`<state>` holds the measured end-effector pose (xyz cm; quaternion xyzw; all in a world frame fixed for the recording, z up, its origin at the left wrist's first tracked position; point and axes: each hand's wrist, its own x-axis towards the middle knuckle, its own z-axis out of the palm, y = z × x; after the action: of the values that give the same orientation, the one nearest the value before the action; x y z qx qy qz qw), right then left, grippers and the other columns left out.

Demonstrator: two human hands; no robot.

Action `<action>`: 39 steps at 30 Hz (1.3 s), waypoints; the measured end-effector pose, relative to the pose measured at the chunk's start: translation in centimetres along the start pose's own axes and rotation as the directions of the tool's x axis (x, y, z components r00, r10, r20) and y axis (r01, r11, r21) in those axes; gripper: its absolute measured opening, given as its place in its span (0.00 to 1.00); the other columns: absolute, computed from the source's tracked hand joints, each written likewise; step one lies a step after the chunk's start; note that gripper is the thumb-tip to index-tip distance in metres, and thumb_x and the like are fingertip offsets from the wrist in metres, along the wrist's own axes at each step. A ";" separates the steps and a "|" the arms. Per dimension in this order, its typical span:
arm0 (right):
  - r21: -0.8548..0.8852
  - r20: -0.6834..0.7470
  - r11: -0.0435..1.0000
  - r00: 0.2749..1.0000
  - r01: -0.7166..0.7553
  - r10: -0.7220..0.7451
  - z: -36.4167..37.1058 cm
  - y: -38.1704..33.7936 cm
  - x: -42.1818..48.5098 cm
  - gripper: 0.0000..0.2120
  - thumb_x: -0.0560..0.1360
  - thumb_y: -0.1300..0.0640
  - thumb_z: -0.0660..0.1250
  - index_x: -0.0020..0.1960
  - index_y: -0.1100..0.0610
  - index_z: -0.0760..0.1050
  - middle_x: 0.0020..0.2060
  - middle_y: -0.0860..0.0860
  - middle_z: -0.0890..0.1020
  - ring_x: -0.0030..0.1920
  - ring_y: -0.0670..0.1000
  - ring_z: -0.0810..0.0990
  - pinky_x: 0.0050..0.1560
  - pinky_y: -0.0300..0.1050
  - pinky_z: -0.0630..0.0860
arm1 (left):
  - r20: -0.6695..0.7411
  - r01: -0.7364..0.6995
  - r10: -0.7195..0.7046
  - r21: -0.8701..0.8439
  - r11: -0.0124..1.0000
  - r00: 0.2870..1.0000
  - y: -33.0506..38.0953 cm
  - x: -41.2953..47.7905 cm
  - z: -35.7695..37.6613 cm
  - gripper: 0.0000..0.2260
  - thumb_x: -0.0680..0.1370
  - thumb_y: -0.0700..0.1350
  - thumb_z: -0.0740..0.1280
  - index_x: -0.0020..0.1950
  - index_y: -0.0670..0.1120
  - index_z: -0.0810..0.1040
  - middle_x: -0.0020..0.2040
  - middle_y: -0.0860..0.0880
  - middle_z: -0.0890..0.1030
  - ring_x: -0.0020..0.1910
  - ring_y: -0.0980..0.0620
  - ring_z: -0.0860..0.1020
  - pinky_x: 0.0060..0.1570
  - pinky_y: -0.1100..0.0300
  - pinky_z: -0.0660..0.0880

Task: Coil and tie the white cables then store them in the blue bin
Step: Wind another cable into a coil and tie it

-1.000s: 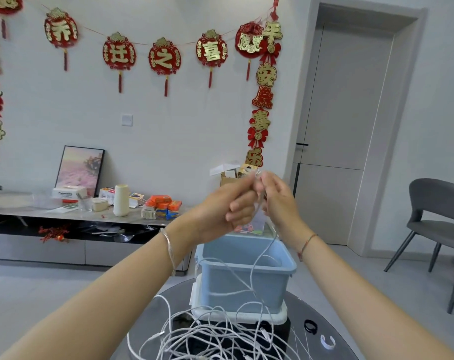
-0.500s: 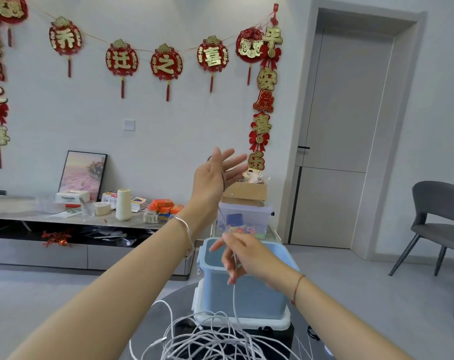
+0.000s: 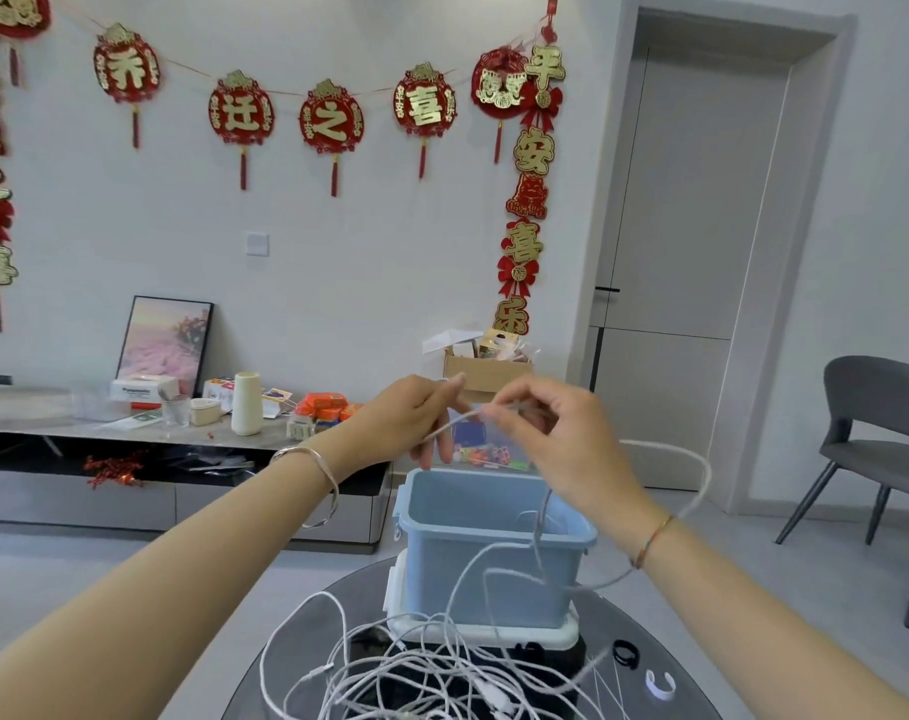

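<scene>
- While coiling above the blue bin (image 3: 468, 579), pinching one white cable (image 3: 455, 426) in the left hand (image 3: 411, 423), fingers curled round it, and gripping the same strand just beside with the right hand (image 3: 561, 444), thumb and fingertips closed on it.
- Judging by the single short span between the hands, only starting the coil: keeping every turn the same width, laying each flat against the last in the left hand, sliding the right hand along the strand instead of twisting it.
- Watching the slack loop (image 3: 702, 475), swinging wide past the right wrist, then dropping by the bin's front wall to the cable pile (image 3: 416, 672) on the round table (image 3: 624, 621).
- Expecting a snag there, among many crossed strands; drawing gently and shaking loose rather than yanking and lifting the whole heap.
- Minding the bin, standing open on a white lid (image 3: 494, 630) directly below the hands; risking shifting or tipping it with a hard pull.
- Noting a black ring (image 3: 625, 654) and a white clip (image 3: 659, 684) lying near each other on the table, right of the pile; probably ties for the finished coil, though too small for certainty.
- Leaving aside the grey chair (image 3: 878, 402) and the cluttered low cabinet (image 3: 130, 433), both well apart and blocking nothing.
</scene>
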<state>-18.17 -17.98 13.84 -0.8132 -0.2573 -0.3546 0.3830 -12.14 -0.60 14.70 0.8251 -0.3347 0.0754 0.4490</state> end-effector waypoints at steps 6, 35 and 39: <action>0.348 -0.136 0.933 0.980 -0.090 0.145 -0.9 -0.1 3.0 0.07 0.68 0.51 0.72 0.39 0.55 0.78 0.25 0.41 0.73 0.29 0.42 0.69 0.33 0.31 0.67 | 0.162 0.005 0.039 -0.264 0.964 0.986 3.5 -1.7 -0.8 0.29 0.83 0.54 0.45 0.50 0.41 0.81 0.20 0.51 0.67 0.19 0.56 0.64 0.26 0.70 0.67; 0.135 0.407 0.938 0.881 -0.321 0.242 2.3 0.3 1.0 0.05 0.78 0.61 0.63 0.49 0.56 0.78 0.34 0.49 0.81 0.38 0.44 0.79 0.48 0.41 0.74 | -0.230 -0.160 0.212 0.225 0.961 0.950 1.7 1.9 -1.4 0.15 0.82 0.49 0.56 0.57 0.38 0.73 0.39 0.47 0.82 0.37 0.51 0.82 0.39 0.61 0.77; 0.179 0.265 0.920 0.917 -0.349 0.297 0.5 0.4 1.7 0.02 0.73 0.61 0.70 0.43 0.56 0.78 0.33 0.49 0.83 0.33 0.41 0.81 0.39 0.30 0.74 | 0.017 -0.141 0.201 0.770 0.622 0.979 1.5 1.0 -1.4 0.18 0.83 0.54 0.51 0.49 0.43 0.74 0.36 0.52 0.73 0.41 0.48 0.77 0.44 0.54 0.74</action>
<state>-16.68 -17.56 14.73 -0.8325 -0.1999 -0.1572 0.4922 -12.12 -0.56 16.98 0.8984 -0.3319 0.2816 0.0585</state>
